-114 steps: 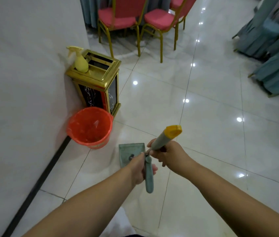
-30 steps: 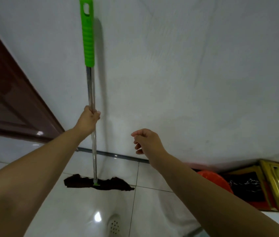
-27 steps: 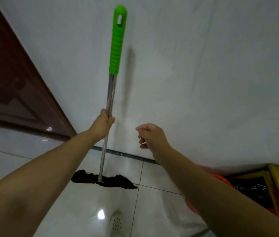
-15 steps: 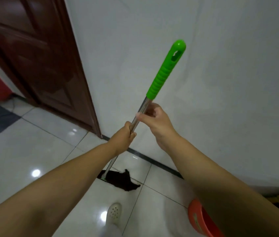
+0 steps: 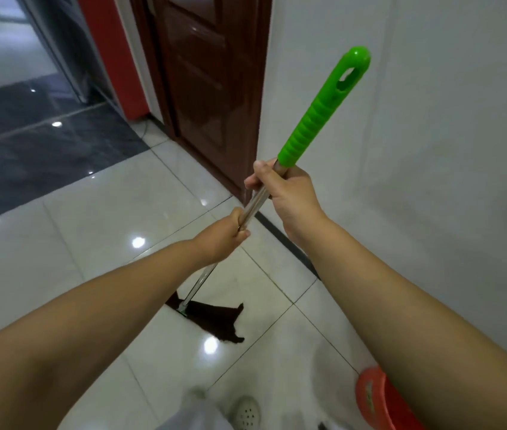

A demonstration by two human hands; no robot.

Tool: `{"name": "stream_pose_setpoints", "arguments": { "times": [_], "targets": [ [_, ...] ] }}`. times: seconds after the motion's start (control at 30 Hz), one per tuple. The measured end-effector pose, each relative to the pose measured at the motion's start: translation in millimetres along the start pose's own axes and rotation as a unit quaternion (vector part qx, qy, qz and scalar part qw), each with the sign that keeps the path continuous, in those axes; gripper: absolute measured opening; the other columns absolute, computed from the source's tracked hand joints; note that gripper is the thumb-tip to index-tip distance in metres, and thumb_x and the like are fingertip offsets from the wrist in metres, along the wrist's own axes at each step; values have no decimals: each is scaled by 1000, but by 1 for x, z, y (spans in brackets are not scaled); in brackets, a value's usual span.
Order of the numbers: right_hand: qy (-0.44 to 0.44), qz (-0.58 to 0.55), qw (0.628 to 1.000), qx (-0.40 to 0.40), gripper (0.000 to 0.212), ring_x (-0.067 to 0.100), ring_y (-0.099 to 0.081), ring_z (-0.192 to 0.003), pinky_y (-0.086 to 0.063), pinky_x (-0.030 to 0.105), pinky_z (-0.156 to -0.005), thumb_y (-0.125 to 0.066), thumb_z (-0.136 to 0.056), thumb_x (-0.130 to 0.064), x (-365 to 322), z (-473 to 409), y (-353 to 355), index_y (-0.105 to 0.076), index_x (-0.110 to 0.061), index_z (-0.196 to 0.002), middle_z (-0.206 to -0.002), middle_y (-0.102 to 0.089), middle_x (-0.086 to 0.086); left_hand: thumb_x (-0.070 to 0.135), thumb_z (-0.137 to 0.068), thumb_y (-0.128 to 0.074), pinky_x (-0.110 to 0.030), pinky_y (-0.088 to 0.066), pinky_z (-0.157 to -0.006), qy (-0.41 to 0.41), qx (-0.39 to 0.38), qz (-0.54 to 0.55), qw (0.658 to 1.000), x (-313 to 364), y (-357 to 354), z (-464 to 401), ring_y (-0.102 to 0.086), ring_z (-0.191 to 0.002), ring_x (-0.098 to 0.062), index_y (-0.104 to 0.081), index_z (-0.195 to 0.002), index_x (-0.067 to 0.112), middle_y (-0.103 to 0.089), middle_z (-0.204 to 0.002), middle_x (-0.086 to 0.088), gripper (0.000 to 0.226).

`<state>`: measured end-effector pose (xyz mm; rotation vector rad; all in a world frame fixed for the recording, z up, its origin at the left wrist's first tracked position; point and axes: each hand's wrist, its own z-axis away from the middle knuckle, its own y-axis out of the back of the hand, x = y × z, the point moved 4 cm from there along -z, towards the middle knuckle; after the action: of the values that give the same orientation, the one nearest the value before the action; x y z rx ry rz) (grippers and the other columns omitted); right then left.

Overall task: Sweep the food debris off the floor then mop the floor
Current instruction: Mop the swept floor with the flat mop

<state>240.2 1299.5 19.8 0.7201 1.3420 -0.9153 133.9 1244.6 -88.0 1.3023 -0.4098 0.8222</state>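
I hold a mop with a metal shaft and a bright green handle (image 5: 323,113), tilted up to the right. My right hand (image 5: 286,190) grips the shaft just below the green grip. Lower on the shaft, my left hand (image 5: 230,231) is closed around it. The dark mop head (image 5: 215,318) lies flat on the glossy white tiled floor (image 5: 106,218), in front of my feet. No food debris shows on the tiles in view.
A white wall (image 5: 432,150) runs along the right with a dark skirting strip. A dark brown door (image 5: 208,82) stands ahead, with a red frame and dark tiles to its left. An orange bucket (image 5: 379,398) sits at the bottom right. My light shoe (image 5: 246,414) is at the bottom.
The dustpan and brush are gone from my hands. My left hand took the mop off the wall, my right hand joined it on the shaft, and the view has turned left toward the door.
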Motion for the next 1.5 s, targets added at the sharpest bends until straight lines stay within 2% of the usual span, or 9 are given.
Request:
{"name": "stream_pose_setpoints", "arguments": {
  "times": [0.13, 0.27, 0.53, 0.7, 0.83, 1.0, 1.2, 1.37, 1.5],
  "targets": [
    [-7, 13, 998, -63, 13, 2, -65, -60, -52, 31, -76, -63, -90, -20, 7, 24, -58, -57, -9, -88, -76, -66, 6, 23, -95, -49, -44, -46, -71, 42, 44, -5, 998, -42, 25, 57, -47, -71, -22, -34, -91, 16, -49, -78, -6, 17],
    [-11, 29, 992, -123, 13, 15, -68, -76, -50, 41, -95, -65, -89, -21, 16, 54, -126, -57, -17, -79, -67, -67, -3, 21, -95, -49, -43, -45, -70, 81, 90, -6, 993, -89, 49, 122, -47, -70, -24, -36, -94, 11, -50, -79, -8, 17],
    [-13, 60, 969, -238, 9, 6, -68, -73, -46, 17, -72, -62, -91, -22, 38, 147, -263, -59, -14, -91, -81, -70, 2, 24, -97, -46, -34, -38, -63, 180, 148, 15, 972, -180, 79, 272, -44, -67, -22, -33, -92, 15, -47, -76, -6, 17],
    [-20, 58, 950, -307, 9, 18, -70, -85, -51, 32, -92, -62, -91, -18, 53, 220, -333, -58, -17, -83, -83, -71, 5, 26, -97, -45, -43, -45, -66, 233, 192, 25, 953, -229, 81, 372, -46, -68, -23, -31, -89, 18, -50, -79, -8, 18],
    [-10, 67, 930, -362, 8, 17, -70, -84, -52, 33, -92, -62, -91, -16, 70, 285, -380, -57, -9, -92, -85, -70, 8, 24, -97, -44, -41, -41, -61, 244, 218, 45, 944, -258, 73, 453, -45, -68, -23, -29, -87, 20, -49, -78, -8, 19],
    [-5, 74, 896, -437, 8, 18, -69, -86, -52, 34, -94, -61, -92, -14, 86, 366, -431, -57, -13, -85, -84, -68, 6, 19, -96, -46, -47, -46, -70, 269, 263, 69, 924, -284, 60, 552, -47, -71, -25, -32, -93, 12, -49, -80, -10, 15],
    [1, 99, 865, -491, 9, 8, -69, -83, -50, 9, -74, -60, -92, -14, 103, 447, -462, -59, -10, -84, -93, -71, 13, 22, -97, -45, -43, -46, -71, 341, 274, 71, 896, -299, 34, 647, -47, -73, -22, -37, -101, 12, -49, -82, -7, 13],
    [-2, 119, 832, -542, 23, 26, -67, -100, -48, 35, -97, -61, -91, -12, 113, 506, -473, -60, -22, -71, -93, -71, 15, 22, -96, -46, -42, -43, -67, 389, 309, 72, 865, -300, 5, 713, -46, -71, -23, -34, -93, 16, -48, -80, -6, 14],
    [-9, 154, 798, -582, 13, 25, -64, -97, -49, 42, -98, -64, -89, -17, 130, 547, -474, -60, -21, -78, -91, -66, 11, 21, -97, -46, -42, -43, -66, 427, 346, 75, 832, -293, -27, 759, -45, -69, -23, -32, -91, 16, -48, -80, -7, 15]
  ]
}}
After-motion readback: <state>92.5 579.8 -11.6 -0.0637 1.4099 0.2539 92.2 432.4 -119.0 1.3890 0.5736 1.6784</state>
